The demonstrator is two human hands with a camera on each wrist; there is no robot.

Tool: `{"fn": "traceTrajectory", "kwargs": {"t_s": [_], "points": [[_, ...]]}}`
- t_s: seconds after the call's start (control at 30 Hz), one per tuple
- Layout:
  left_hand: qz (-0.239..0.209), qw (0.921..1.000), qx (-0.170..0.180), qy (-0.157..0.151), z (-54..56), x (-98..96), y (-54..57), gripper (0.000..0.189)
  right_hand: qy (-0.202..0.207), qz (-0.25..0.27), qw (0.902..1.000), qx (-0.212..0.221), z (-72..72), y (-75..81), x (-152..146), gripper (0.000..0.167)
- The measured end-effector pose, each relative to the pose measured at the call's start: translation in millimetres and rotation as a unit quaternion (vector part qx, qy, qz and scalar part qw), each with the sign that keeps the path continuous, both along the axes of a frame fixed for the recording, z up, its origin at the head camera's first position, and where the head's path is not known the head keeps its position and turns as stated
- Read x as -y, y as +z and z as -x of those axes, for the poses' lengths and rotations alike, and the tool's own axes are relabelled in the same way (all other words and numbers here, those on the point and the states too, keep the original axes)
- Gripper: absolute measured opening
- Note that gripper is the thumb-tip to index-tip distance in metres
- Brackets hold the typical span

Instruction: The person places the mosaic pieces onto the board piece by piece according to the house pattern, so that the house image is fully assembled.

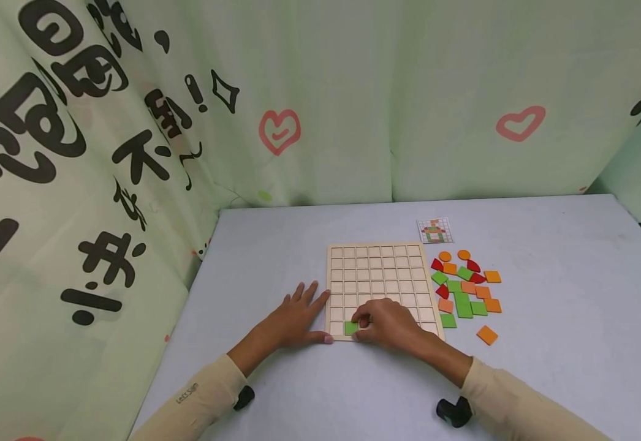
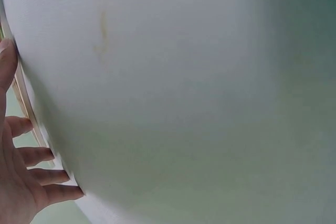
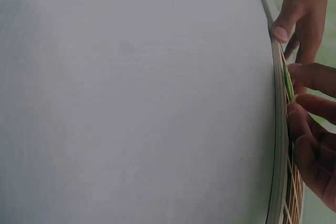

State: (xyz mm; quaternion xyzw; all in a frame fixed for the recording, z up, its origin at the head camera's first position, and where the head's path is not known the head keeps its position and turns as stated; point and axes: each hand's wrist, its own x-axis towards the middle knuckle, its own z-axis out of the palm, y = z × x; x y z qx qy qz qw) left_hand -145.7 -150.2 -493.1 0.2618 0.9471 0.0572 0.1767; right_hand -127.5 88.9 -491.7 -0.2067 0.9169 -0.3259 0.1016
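A wooden grid board (image 1: 329, 269) lies on the table. In its bottom row, second cell from the left, is a green square tile (image 1: 350, 328). My right hand (image 1: 389, 324) pinches this tile at its right side, with thumb and fingertips close over the board. In the right wrist view the green tile (image 3: 288, 83) shows as a thin sliver at the fingertips of the right hand (image 3: 315, 135). With fingers spread, my left hand (image 1: 293, 321) rests at the board's left edge, its thumb near the lower left corner. The left wrist view shows the left hand (image 2: 21, 171) along that edge.
Right of the board lie several loose tiles: green squares (image 1: 463, 305), orange squares (image 1: 487, 335), orange circles (image 1: 464, 255) and red rounded pieces (image 1: 477, 278). A small pattern card (image 1: 434, 231) lies beyond the board's far right corner. Curtains (image 1: 342, 122) hang behind the table.
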Motion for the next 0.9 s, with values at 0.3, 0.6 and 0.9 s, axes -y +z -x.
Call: {"fn": "traceTrajectory", "kwargs": {"t_s": [0.3, 0.6, 0.9], "points": [[0.005, 1.0000, -0.003, 0.007, 1.5, 0.2, 0.6, 0.097, 0.076, 0.076, 0.9936, 0.034, 4.6, -1.1, -30.8, 0.032], [0.006, 1.0000, -0.004, -0.003, 1.4, 0.7, -3.4, 0.097, 0.036, 0.125, 0.9904, 0.048, 0.2, -9.7, -80.1, 0.028], [0.008, 1.0000, -0.002, -0.004, -0.1, 0.5, -1.5, 0.097, -0.054, 0.075, 0.9955, -0.021, -6.3, -11.5, -130.6, 0.025]]}}
